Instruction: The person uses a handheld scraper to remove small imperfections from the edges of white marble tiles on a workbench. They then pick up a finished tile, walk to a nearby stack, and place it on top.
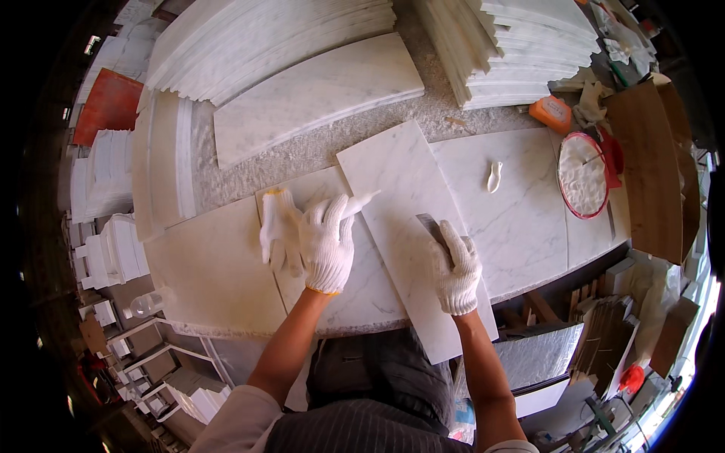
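Both of my hands wear white knitted gloves. My left hand (329, 243) is closed around a small white tapered piece, tube-like (362, 201), whose pointed end reaches over the left edge of a long white marble slab (400, 196). Beside that hand a loose white glove (281, 226) lies on the worktop. Over the slab's lower right part, my right hand (458, 272) grips a flat grey blade, like a scraper (432, 229); its handle is hidden by the glove. The slab lies at an angle across other slabs (498, 219), its near end jutting past the table edge towards my body.
A small white bottle-shaped piece (495, 177) lies right of the slab. Further right are a round tub of white paste (581, 177), an orange container (551, 113) and a cardboard box (646, 170). Marble stacks (521, 53) stand behind; a clear bottle (145, 304) lies at left.
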Available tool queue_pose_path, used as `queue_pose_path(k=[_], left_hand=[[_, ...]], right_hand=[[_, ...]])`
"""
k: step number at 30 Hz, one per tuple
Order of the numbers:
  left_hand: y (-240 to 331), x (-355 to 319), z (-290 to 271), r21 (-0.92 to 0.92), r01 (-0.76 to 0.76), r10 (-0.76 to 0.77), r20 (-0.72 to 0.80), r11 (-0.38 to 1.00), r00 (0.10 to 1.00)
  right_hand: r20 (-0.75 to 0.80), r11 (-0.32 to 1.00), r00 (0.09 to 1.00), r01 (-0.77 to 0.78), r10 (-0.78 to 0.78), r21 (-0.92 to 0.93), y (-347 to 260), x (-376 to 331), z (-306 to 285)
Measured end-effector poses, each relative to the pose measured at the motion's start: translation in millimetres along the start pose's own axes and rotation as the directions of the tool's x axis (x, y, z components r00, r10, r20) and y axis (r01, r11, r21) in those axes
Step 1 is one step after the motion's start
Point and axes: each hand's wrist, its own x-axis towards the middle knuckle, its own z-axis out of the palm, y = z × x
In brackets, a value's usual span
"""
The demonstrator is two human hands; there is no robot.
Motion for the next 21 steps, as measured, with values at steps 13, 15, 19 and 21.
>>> queue_pose_path(k=[13, 15, 19, 21], left_hand=[[14, -5, -12, -0.678, 0.455, -0.488, 0.160, 0.577, 0.858], [22, -4, -15, -0.672, 0.482, -0.507, 0.181, 0.562, 0.843], [30, -4, -17, -0.652, 0.476, -0.472, 0.200, 0.590, 0.859], [33, -4, -18, -0.649, 0.460, -0.447, 0.200, 0.606, 0.872]], right_hand=[[-0.319, 0.837, 0.916, -0.363, 0.242, -0.409, 62, 92, -160], [-0.306, 0.852, 0.941, -0.278, 0.148, -0.444, 72, 97, -162], [-0.275, 0.843, 0.956, -0.230, 0.102, -0.486, 78, 103, -159], [-0.266, 0.850, 0.958, -0.228, 0.109, -0.474, 79, 104, -156]])
